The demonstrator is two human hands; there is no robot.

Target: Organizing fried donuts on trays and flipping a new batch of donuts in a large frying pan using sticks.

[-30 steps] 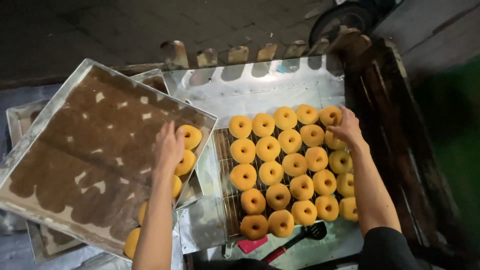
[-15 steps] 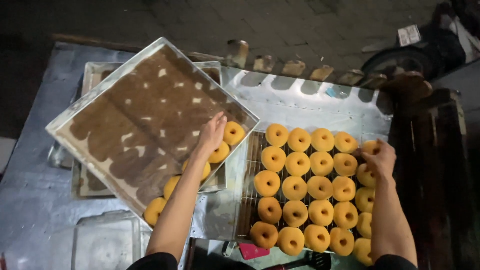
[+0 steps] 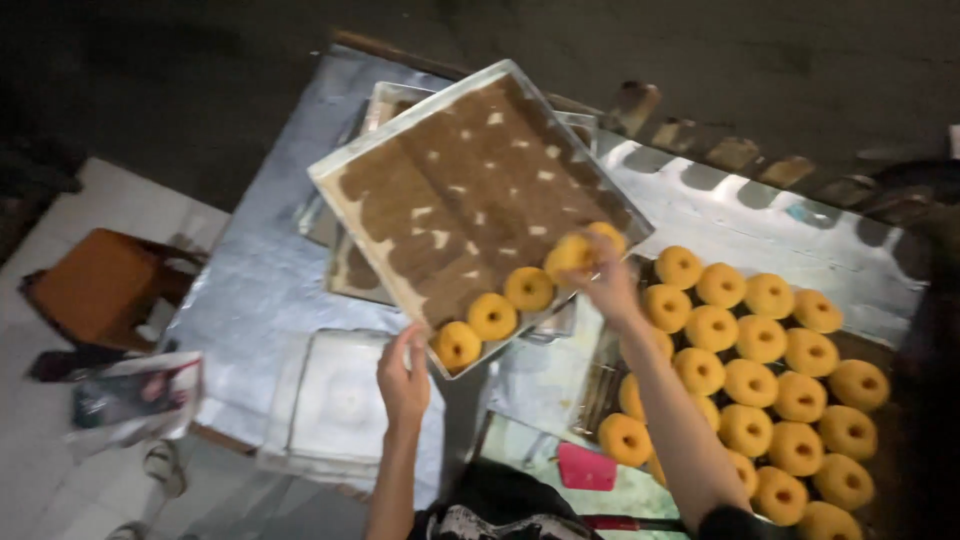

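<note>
Doughnuts (image 3: 760,370), round and golden, lie in rows on a rack just to the right of my right hand (image 3: 606,287), and that hand is closed round one doughnut (image 3: 566,254), holding it over the near edge of the brown-smeared tray (image 3: 440,190). Three more doughnuts (image 3: 492,314) sit in a line along that tray edge, running from below the right hand towards my left hand (image 3: 403,372). The left hand is at the tray's lower corner, fingers curled against the rim beside the end doughnut; motion blur keeps me from telling whether it actually grips the rim or only steadies it. I judge the step in hand to be moving doughnuts one at a time from rack to tray, with most of them yet to go. The next move calls for setting this one down beside the row without squashing it, while the tilted tray is kept from sliding on the foil-covered tabletop (image 3: 260,280).
</note>
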